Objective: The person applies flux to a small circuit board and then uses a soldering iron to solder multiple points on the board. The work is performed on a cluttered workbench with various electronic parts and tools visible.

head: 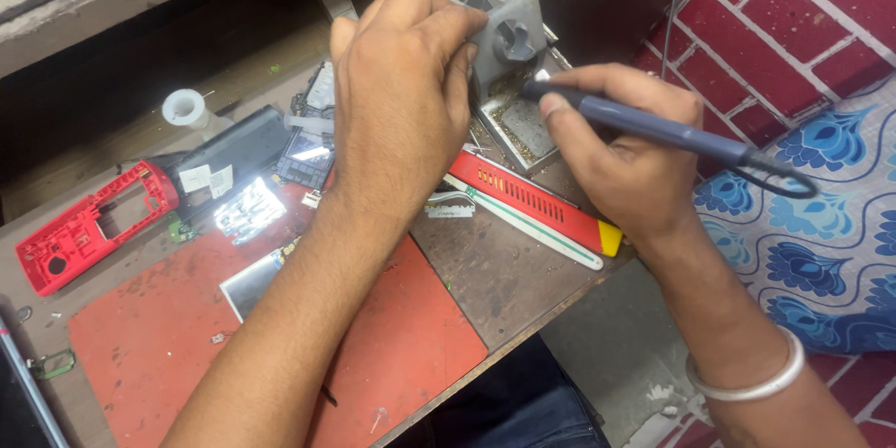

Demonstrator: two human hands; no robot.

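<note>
My right hand grips a blue-grey soldering iron like a pen, its tip pointing left toward the grey iron stand and its metal tray. A black cord runs off the iron's rear to the right. My left hand reaches forward with fingers curled over the left side of the stand, hiding whatever lies under the palm. A small circuit board lies just left of my left wrist.
A red phone housing lies at the left, beside a dark flat part and a shiny metal piece. A red and white flat tool lies by the table edge. A red mat covers the near table. A white tape roll stands behind. Brick-patterned wall at right.
</note>
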